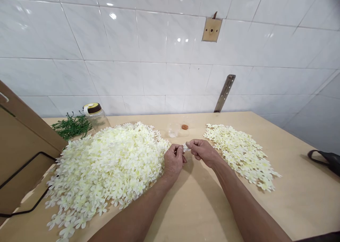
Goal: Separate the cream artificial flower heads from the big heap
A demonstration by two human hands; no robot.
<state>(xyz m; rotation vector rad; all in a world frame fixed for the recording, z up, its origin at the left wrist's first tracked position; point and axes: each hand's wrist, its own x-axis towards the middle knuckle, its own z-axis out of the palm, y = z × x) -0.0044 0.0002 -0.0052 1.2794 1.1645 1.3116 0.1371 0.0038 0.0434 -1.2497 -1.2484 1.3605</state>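
Between my two hands, over the middle of the table, is a small white artificial flower, partly covered by fingertips. My left hand pinches it from the left, its thumb pressed to the curled fingers. From the other side my right hand grips it between thumb and forefinger. A large heap of cream-white artificial flowers spreads to the left, close beside my left hand. Beyond my right wrist lies a flatter, smaller spread of similar flowers.
Behind my hands are a small reddish-brown disc and a clear plastic piece. A clear jar and green artificial sprigs stand at back left. A cardboard box borders the left. A black strapped object lies far right.
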